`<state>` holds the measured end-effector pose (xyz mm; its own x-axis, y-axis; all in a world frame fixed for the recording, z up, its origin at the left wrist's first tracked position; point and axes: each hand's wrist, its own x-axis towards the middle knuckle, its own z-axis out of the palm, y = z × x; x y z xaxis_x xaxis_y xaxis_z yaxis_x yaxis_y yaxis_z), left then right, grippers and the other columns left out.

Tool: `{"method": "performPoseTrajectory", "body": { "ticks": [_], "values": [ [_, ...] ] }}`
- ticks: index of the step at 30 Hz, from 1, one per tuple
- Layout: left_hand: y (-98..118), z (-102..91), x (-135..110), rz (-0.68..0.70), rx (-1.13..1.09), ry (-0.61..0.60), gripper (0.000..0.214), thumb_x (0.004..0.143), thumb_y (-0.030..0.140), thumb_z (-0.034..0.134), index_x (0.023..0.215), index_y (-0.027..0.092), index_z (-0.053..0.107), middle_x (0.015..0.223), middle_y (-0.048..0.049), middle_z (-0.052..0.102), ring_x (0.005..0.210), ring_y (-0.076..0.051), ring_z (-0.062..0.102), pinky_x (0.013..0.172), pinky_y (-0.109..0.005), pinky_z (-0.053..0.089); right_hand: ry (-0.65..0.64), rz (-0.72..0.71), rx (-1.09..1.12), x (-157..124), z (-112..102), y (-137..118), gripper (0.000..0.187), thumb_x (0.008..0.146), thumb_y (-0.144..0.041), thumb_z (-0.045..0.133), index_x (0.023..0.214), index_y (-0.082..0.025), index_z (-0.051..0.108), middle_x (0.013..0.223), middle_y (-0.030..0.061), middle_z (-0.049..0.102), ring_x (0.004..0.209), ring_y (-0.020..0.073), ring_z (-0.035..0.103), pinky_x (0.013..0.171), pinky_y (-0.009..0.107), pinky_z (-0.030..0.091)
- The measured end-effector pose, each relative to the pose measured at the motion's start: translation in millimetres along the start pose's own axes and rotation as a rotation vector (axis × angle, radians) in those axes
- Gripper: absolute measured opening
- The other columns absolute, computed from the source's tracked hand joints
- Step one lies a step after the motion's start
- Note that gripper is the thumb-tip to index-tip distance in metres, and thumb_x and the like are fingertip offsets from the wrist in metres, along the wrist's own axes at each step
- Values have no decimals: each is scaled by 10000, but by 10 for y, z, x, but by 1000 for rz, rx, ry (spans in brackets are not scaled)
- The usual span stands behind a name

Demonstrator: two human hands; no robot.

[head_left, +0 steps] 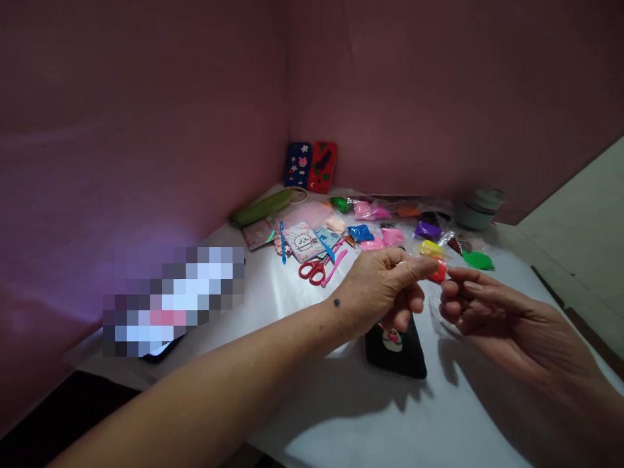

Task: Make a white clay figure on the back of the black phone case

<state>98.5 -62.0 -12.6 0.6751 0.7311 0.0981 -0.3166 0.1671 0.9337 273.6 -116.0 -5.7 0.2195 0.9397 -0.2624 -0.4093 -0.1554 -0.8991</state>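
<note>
My left hand [385,289] pinches a small red clay packet [438,271] between thumb and forefinger, above a white table [302,338]. My right hand [492,309] is just to its right, fingers curled around the packet's clear wrapper, which is hard to make out. Below my left hand a black phone case [397,351] with a small decorated figure lies flat on the table.
Several small bags of coloured clay [390,227] lie behind the hands. Red-handled scissors [314,268], a pink tool [335,265], a blue tool [283,242] and small cards [305,240] lie left of them. Two decorated cases [311,166] lean on the pink wall. A grey cup [478,208] stands back right.
</note>
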Motion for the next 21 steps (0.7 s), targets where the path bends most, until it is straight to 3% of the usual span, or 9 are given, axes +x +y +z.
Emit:
{"method": "performPoseTrajectory", "body": {
  "ticks": [5,9,11,16,19,21],
  "values": [
    [29,37,-22,43,78,40,364,851,501,527,737,157,565,440,91,417,279,-22,300,291,-161,191,31,7,6,0,7,6,291,513,-158,794,800,-171,744,682,58,682,585,128,600,506,152,540],
    [-22,53,7,14,-38,76,97,854,214,508,809,146,560,612,55,510,394,-31,446,385,-164,355,24,-26,11,3,2,9,260,527,-145,789,781,-178,739,676,50,679,590,138,605,504,164,554],
    [-53,55,21,12,-109,76,34,837,160,505,848,148,535,657,41,540,460,-45,508,460,-182,430,-3,-60,8,1,-13,-10,244,566,-149,771,803,-196,741,704,45,688,599,144,611,525,182,572],
    [-73,80,45,62,-98,54,182,874,309,523,770,165,481,565,56,488,406,-57,464,392,-177,375,67,-122,-44,-62,-61,-174,248,569,-124,740,788,-241,747,718,44,701,598,173,626,514,212,595],
    [-75,115,37,125,-57,143,129,915,227,400,850,165,493,706,13,556,495,-76,547,432,-194,417,125,-158,-68,-107,-57,-280,232,646,-153,699,840,-269,752,779,57,721,628,188,652,503,206,594],
    [-78,138,-2,261,111,214,169,922,195,371,987,166,525,881,-45,613,706,-118,633,591,-239,501,124,-133,-59,-111,-5,-301,217,688,-198,675,885,-253,748,867,82,734,734,214,685,554,222,606]
  ]
}}
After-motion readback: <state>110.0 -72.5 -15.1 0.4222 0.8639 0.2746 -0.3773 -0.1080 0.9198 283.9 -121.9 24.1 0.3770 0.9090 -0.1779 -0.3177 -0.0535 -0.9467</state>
